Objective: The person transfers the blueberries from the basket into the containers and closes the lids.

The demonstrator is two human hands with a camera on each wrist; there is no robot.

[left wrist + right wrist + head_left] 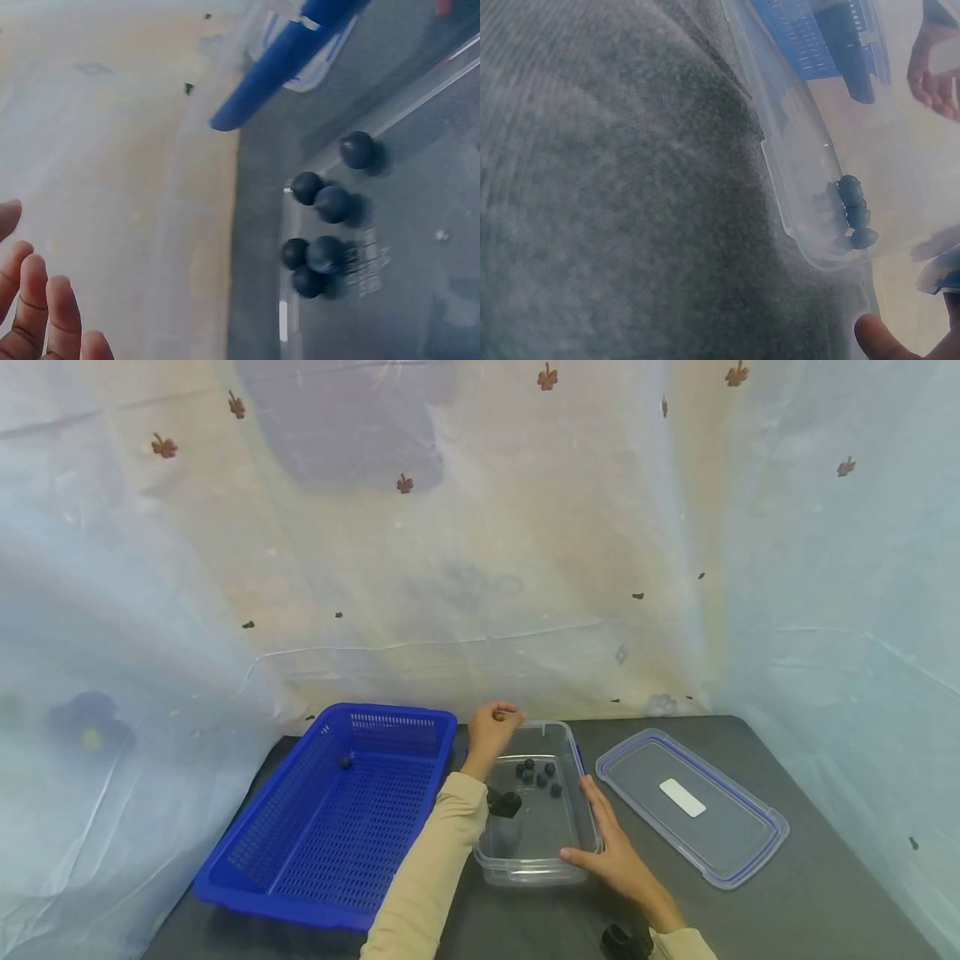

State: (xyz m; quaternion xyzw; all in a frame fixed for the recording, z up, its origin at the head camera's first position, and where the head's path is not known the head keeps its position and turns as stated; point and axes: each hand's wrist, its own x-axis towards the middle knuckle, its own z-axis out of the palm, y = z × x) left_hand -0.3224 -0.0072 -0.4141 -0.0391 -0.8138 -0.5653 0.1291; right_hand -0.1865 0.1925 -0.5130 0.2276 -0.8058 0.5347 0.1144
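Observation:
A clear plastic container (525, 843) stands in the middle of the table with several small, round, dark blue fruits (325, 255) that look like blueberries, grouped toward its far end. My left hand (491, 737) hovers over the container's far left corner. In the left wrist view its fingers (34, 300) are loosely bent and apart, with nothing seen between them. My right hand (617, 856) rests against the container's near right corner, thumb by the front rim and straight fingers along the right side. The right wrist view shows that thumb (881, 337) at the lower edge.
A blue perforated basket (322, 902) sits left of the container, one dark round fruit (347, 762) inside near its far left. On the right lies a clear lid (720, 818) with a blue seal and white label. A patterned plastic sheet (480, 568) hangs behind the dark tabletop (817, 893).

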